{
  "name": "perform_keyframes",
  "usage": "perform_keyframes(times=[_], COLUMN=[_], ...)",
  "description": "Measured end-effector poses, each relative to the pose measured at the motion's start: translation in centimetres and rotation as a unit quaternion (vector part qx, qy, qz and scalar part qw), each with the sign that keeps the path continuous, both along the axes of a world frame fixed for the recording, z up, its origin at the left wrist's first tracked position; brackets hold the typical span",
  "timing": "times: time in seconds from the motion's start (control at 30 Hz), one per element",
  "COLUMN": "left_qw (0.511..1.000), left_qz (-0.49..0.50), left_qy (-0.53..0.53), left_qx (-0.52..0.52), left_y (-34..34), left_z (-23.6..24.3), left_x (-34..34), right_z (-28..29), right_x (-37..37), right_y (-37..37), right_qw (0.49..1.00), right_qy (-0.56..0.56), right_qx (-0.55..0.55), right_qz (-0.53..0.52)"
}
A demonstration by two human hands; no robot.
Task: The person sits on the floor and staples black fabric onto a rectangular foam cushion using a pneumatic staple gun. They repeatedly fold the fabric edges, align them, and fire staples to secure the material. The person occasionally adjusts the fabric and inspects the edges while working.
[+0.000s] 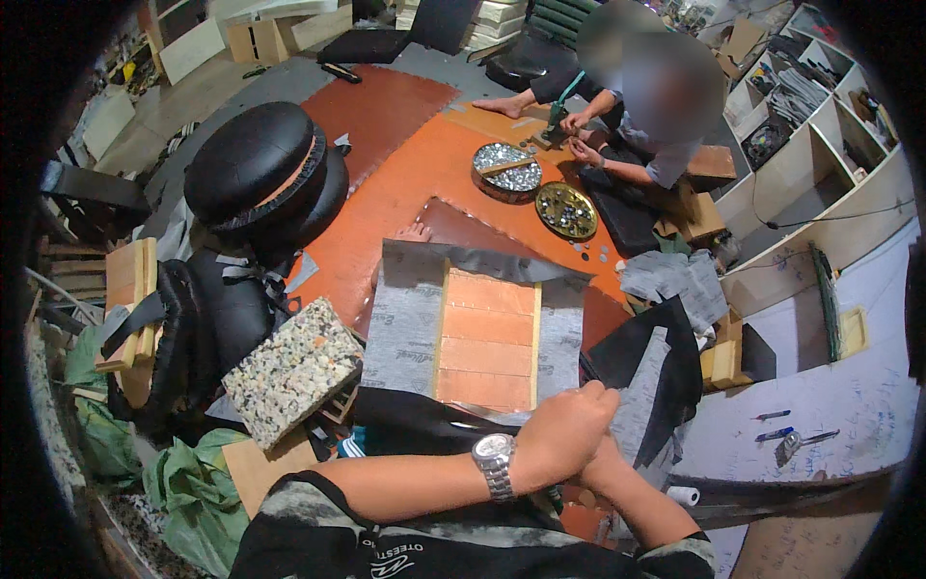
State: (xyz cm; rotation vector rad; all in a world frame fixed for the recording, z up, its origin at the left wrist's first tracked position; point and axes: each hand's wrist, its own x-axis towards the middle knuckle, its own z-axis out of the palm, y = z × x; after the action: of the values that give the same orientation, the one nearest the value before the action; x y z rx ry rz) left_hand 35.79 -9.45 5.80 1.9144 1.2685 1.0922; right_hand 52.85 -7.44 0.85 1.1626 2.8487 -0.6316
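Observation:
A grey fabric-backed sheet (393, 318) lies in front of me with a wooden-edged board (489, 333) on it, showing several orange panels. My left hand (564, 429), with a metal watch at the wrist, is closed at the sheet's lower right corner; what it grips cannot be made out. My right hand (593, 458) is just behind and below it, its fingers hidden by the left one. A dark fabric piece (675, 338) with a grey strip (641, 405) lies to their right. A speckled foam block (289, 372) lies left of the sheet.
A co-worker (646, 125) sits at back right, hands working beside two round tins of small metal pieces (564, 217). Black round cushions (246, 164) are stacked at left. Wooden shelving (801, 135) stands at right; a white board (801, 444) with pens is at lower right.

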Motion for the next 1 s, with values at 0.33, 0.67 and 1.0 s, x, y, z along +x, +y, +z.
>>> perform_keyframes(times=[0.33, 0.67, 1.0], left_qw=[0.998, 0.996, 0.994], left_qz=[0.001, 0.028, 0.033], left_qy=[0.063, 0.083, 0.099], left_qx=[0.006, 0.011, -0.011], left_y=[0.1, 0.8, 1.6], left_z=[1.1, 0.7, 1.1], left_x=[-1.3, -2.6, -3.7], right_z=[-2.8, -5.1, -1.5], right_x=[-6.0, -12.5, -17.9], right_y=[-2.7, -4.5, -2.6], right_qw=[0.995, 0.981, 0.992], right_qy=[0.094, 0.191, 0.093], right_qx=[-0.017, -0.036, 0.079], right_qz=[0.010, 0.012, 0.017])
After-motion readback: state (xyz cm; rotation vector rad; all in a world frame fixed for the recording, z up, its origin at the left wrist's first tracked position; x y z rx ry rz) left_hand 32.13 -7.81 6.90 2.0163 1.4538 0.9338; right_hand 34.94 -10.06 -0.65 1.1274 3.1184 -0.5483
